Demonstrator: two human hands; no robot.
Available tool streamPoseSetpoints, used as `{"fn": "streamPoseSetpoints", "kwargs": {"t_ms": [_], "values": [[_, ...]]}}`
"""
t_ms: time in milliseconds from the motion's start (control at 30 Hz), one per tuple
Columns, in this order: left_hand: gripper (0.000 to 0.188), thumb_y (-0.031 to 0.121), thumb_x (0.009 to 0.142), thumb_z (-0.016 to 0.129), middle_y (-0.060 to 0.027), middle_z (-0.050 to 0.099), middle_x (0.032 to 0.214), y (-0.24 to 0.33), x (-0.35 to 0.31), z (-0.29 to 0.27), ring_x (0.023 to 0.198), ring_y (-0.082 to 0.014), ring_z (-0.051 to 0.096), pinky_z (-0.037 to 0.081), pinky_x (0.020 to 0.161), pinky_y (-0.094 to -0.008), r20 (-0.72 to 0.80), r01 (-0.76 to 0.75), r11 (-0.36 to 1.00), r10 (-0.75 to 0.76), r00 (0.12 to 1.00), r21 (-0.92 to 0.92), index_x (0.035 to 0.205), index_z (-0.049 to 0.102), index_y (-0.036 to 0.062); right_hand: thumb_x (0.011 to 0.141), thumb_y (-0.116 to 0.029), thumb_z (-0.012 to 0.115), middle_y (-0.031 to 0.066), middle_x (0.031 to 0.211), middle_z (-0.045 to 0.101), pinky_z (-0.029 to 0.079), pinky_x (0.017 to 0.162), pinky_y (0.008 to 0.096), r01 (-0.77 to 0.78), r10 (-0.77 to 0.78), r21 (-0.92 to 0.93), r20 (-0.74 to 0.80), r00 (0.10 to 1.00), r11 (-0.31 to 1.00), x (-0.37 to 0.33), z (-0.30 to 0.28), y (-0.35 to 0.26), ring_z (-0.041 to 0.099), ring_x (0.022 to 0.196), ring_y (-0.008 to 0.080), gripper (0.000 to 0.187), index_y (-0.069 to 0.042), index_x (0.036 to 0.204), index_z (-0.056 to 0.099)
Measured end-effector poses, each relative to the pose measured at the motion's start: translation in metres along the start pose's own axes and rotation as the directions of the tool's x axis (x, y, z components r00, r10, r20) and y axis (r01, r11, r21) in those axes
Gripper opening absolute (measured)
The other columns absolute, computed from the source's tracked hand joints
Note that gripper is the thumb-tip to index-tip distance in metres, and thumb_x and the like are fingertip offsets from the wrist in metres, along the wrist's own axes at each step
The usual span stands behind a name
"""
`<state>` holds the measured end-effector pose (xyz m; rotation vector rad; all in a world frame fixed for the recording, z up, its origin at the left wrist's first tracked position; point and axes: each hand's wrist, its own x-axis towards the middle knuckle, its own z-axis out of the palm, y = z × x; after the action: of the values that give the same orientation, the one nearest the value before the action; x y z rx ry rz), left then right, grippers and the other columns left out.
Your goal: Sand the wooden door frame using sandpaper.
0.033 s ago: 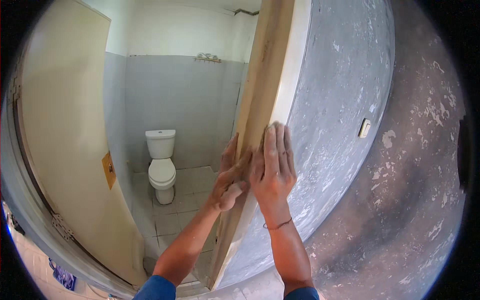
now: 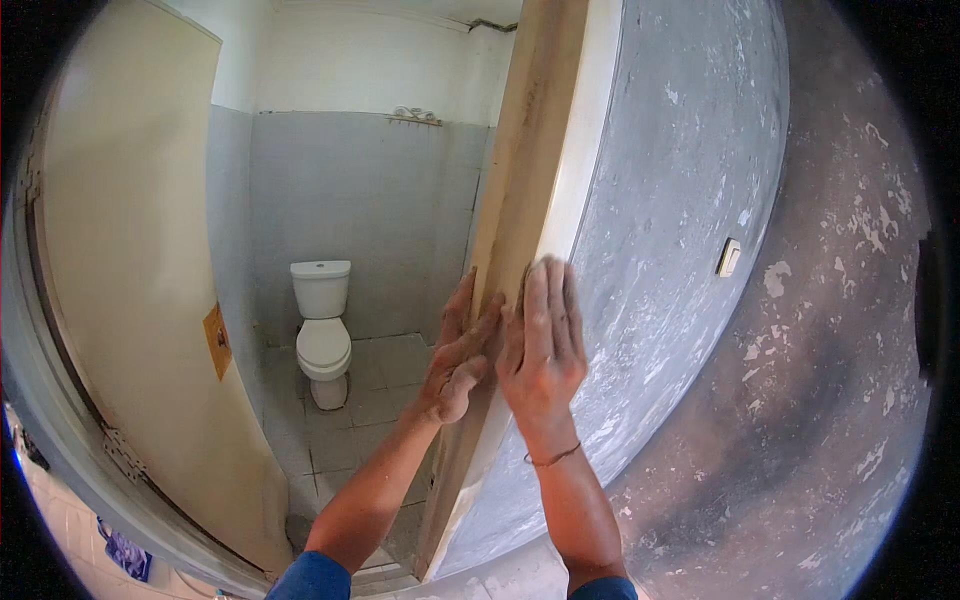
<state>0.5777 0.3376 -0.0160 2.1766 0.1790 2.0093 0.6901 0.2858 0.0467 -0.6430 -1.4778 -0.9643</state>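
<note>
A wooden door frame [image 2: 508,200] stands upright before me, its inner side bare tan and its front edge whitish. My left hand [image 2: 460,355] rests against the inner side of this frame, fingers stretched and apart, thumb sticking out below. On the whitish front edge lies my right hand [image 2: 545,325], its fingers straight, flat and close together, pointing up. Pale dust coats the fingers of both hands. Whatever may lie under the right palm is hidden. A thin dark bracelet [image 2: 553,456] circles my right wrist.
On the left a cream door [image 2: 130,250] with an orange-brown plate [image 2: 217,341] stands open. Beyond the doorway is a white toilet [image 2: 324,343] on a tiled floor. To the right runs a grey, flaking wall [image 2: 670,200] with a light switch [image 2: 729,257].
My right hand has slid slightly down along the front edge of the door frame. The left hand stays in nearly the same place.
</note>
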Motion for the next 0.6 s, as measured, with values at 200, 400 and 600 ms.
{"fn": "streamPoseSetpoints", "kwargs": {"t_ms": [200, 400, 600], "values": [[0.056, 0.035, 0.103, 0.028, -0.0254, 0.025, 0.157, 0.009, 0.003, 0.008, 0.146, -0.0401, 0.021, 0.017, 0.118, -0.0486, -0.112, -0.02, 0.977, 0.044, 0.993, 0.21, 0.135, 0.056, -0.0006, 0.094, -0.005, 0.059, 0.0279, 0.126, 0.059, 0.052, 0.097, 0.051, -0.015, 0.015, 0.047, 0.011, 1.0, 0.999, -0.066, -0.009, -0.015, 0.056, 0.118, 0.0484, 0.036, 0.006, 0.127, 0.055], [0.065, 0.041, 0.101, 0.023, -0.0224, 0.051, 0.142, 0.013, 0.016, 0.008, 0.138, -0.0429, 0.038, 0.023, 0.117, -0.0471, -0.133, -0.063, 0.997, 0.067, 0.989, 0.033, 0.132, 0.056, -0.0066, 0.092, -0.006, 0.061, 0.0281, 0.129, 0.057, 0.052, 0.097, 0.0512, -0.062, 0.062, 0.002, 0.012, 0.998, 0.998, -0.053, 0.003, -0.018, 0.054, 0.12, 0.0485, 0.04, 0.008, 0.129, 0.052], [0.071, 0.047, 0.1, 0.022, -0.0215, 0.051, 0.142, 0.012, 0.012, 0.003, 0.139, -0.0421, 0.037, 0.025, 0.117, -0.046, -0.122, -0.033, 0.999, 0.03, 0.992, -0.026, 0.131, 0.056, -0.0074, 0.091, -0.002, 0.061, 0.0247, 0.13, 0.058, 0.052, 0.098, 0.047, -0.071, 0.071, -0.044, -0.013, 0.997, 0.997, -0.022, 0.006, -0.012, 0.056, 0.121, 0.0443, 0.042, 0.005, 0.131, 0.053]]}}
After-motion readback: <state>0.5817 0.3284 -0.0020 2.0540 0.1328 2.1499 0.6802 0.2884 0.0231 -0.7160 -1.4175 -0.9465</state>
